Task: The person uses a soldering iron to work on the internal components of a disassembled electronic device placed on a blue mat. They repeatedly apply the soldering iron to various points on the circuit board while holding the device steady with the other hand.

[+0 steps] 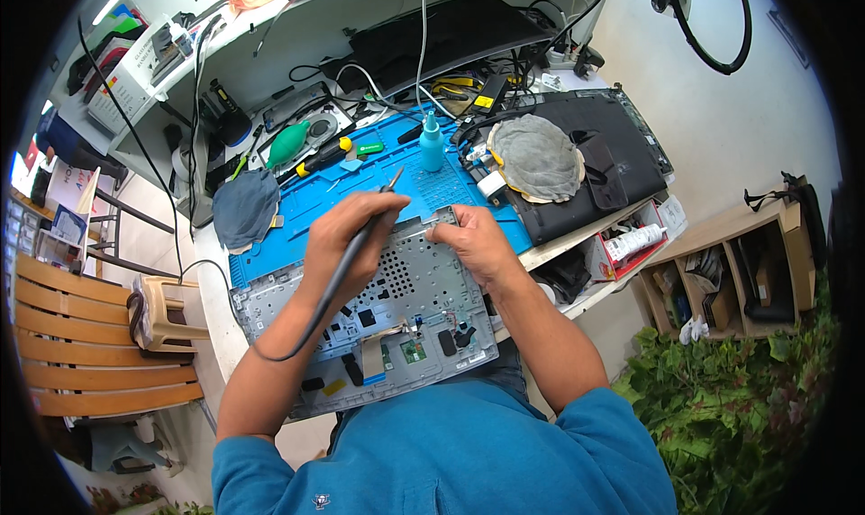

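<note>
My left hand (347, 240) is closed around a dark pen-shaped tool, apparently a soldering iron (365, 231), its tip pointing up and a cord trailing down past my forearm. A grey laptop chassis (428, 339), with perforations and a ribbon cable, lies tilted between my lap and the bench edge. My right hand (468, 245) grips its upper right corner, thumb on top, just below the tool's tip. A blue silicone mat (320, 191) lies beyond, holding a teal bottle (431, 150), a screwdriver (323, 159) and a green air blower (288, 144).
A black device (613, 154) with a grey cloth pad (536, 159) fills the right side. Cables, a monitor (450, 42) and a shelf (230, 10) are behind. Wooden seating (108, 353) stands left; a red box (631, 240), a cubby unit (721, 290) and leafy greenery (721, 407) are right.
</note>
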Demonstrator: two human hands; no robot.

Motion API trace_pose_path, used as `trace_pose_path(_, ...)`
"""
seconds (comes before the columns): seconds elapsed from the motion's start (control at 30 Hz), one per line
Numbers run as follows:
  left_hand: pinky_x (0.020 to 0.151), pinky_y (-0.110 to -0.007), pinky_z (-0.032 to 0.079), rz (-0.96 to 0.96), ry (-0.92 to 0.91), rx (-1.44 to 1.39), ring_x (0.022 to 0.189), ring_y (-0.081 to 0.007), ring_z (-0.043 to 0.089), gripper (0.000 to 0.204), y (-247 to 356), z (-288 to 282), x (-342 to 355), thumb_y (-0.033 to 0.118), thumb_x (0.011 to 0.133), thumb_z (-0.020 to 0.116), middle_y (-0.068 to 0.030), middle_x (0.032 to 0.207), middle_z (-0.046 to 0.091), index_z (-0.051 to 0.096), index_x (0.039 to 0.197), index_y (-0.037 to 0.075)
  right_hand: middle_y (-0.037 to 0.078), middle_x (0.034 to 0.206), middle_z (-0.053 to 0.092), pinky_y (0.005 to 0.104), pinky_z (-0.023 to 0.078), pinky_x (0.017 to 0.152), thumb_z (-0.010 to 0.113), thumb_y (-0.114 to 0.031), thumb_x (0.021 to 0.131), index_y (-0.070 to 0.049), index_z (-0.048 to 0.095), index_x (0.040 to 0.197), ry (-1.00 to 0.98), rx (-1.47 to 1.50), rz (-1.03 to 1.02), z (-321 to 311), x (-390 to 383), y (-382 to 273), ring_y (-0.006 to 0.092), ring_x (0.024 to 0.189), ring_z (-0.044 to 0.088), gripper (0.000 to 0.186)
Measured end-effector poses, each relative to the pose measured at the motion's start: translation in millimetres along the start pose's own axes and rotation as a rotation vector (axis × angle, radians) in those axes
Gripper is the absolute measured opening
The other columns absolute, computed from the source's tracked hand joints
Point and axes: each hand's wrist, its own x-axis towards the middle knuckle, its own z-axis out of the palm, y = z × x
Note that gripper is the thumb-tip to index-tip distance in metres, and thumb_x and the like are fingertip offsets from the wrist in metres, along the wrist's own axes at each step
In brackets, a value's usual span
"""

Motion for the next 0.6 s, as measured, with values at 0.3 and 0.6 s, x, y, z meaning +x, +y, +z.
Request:
trace_pose_path(0.3, 0.081, -0.032, 0.063, -0.099, -0.113, 0.007, 0.093, -0.0201, 0.080, 0.045, -4, 28, 19, 0.001, 0.084, 0.091, -0.0109, 0.114, 0.077, 0.071, 0.125, 0.003, 0.003, 0.090, 0.077, 0.0272, 0.053, 0.064, 0.078, -0.011, 0.096, -0.001, 0.075, 0.098, -0.013, 0.018, -0.055, -5, 6, 12, 0.0085, 0.073, 0.068, 0.010)
trace_pose_path(0.6, 0.081, -0.031, 0.062, -0.234, -0.163, -0.085, 0.092, -0.0152, 0.076, 0.049, -1, 25, 16, -0.005, 0.085, 0.086, -0.0072, 0.116, 0.075, 0.069, 0.129, 0.005, 0.005, 0.091, 0.077, 0.0280, 0.058, 0.067, 0.077, -0.010, 0.097, 0.000, 0.075, 0.103, -0.038, 0.004, -0.023, -4, 2, 3, 0.0105, 0.075, 0.072, 0.012)
